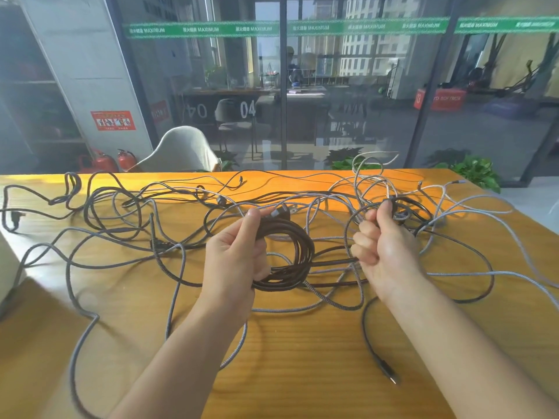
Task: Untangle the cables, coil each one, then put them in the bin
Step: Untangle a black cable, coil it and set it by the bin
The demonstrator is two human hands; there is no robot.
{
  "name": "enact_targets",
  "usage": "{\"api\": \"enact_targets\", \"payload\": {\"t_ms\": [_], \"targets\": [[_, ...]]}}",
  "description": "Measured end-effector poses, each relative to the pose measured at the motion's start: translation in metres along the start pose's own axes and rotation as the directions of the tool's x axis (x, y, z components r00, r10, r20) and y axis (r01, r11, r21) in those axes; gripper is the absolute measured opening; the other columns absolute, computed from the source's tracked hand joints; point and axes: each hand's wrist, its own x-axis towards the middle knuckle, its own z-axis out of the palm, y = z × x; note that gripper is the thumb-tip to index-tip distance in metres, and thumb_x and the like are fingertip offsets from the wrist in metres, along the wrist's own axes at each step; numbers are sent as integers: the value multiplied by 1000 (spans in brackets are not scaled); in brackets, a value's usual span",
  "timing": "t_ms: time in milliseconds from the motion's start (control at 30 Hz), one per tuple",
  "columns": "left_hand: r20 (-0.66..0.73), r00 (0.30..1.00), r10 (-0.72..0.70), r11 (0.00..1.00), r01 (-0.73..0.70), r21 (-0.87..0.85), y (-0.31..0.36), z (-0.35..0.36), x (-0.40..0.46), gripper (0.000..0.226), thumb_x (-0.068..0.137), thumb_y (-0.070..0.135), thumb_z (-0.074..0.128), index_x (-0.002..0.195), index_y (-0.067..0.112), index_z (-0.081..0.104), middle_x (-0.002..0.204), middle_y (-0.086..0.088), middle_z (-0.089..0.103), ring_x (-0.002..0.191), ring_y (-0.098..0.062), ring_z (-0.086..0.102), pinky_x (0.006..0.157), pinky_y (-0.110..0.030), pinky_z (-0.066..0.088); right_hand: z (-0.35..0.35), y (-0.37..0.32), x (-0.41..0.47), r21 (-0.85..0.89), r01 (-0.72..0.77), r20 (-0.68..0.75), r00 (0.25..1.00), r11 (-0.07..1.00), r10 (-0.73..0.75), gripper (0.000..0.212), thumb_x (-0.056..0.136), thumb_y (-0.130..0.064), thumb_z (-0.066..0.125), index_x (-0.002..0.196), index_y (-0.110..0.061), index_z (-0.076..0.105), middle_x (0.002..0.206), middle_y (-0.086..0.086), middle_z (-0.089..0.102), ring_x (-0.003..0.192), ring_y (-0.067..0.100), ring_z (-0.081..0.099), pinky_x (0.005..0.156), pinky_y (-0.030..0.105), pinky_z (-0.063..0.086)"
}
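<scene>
My left hand (239, 252) grips a coil of dark brown cable (298, 252) above the middle of the wooden table (302, 358); a grey plug (279, 212) sticks out above the thumb. My right hand (382, 249) is closed round the dark cable's free run and some grey braided strands. Several grey braided and black cables (121, 213) lie tangled across the table. A loose black cable end with a connector (390, 375) lies near my right forearm. No bin is in view.
A white chair (184, 149) stands behind the table's far edge, in front of a glass wall. Red fire extinguishers (104, 161) stand at the back left. Green plants (478, 170) sit at the back right. A pale object lies at the left edge.
</scene>
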Motion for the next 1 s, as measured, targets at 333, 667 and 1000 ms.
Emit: {"api": "enact_targets", "payload": {"t_ms": [333, 667, 1000], "targets": [[55, 998, -9, 998, 6, 58, -4, -8, -1, 31, 105, 37, 54, 107, 24, 82, 75, -10, 15, 63, -22, 12, 55, -33, 15, -6, 25, -6, -576, 265, 344, 937, 773, -65, 51, 111, -49, 32, 107, -3, 53, 74, 2, 31, 57, 13, 19, 47, 26, 19], [91, 996, -14, 1000, 12, 16, -3, -6, -3, 33, 104, 38, 54, 107, 20, 82, 76, -12, 15, 63, -21, 11, 53, -31, 14, -7, 35, -13, -662, 264, 408, 912, 701, 42, 13, 100, -29, 70, 107, -19, 72, 86, -5, 69, 65, 5, 55, 50, 20, 40], [52, 999, -16, 1000, 15, 11, -6, -5, -1, 33, 105, 39, 55, 106, 20, 83, 76, -11, 12, 62, -21, 10, 54, -32, 13, -2, 28, -22, -465, -6, 599, 734, 885, 320, 46, 107, -45, 45, 108, -12, 77, 92, 8, 63, 77, 15, 49, 61, 28, 35]]}}
